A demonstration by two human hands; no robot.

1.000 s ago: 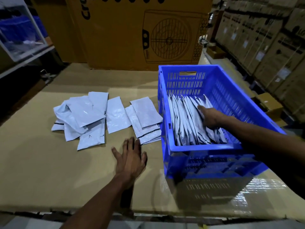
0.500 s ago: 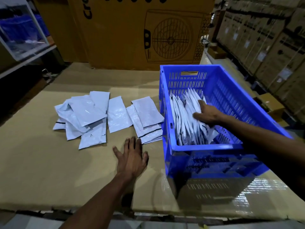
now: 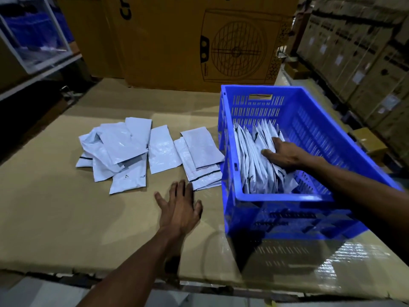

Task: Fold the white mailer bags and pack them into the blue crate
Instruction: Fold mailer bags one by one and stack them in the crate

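While the blue crate (image 3: 274,196) is sitting at the right of the cardboard work surface (image 3: 55,218), we are pressing our right hand (image 3: 285,155) with spread, straight fingers against the row of folded white mailer bags (image 3: 254,160) standing on edge inside it. We are resting our left hand (image 3: 179,207) flat on the cardboard, fingers relaxed and holding nothing, just beside a small stack of mailers (image 3: 199,156); a loose pile of unfolded mailers (image 3: 117,151) is lying further left.
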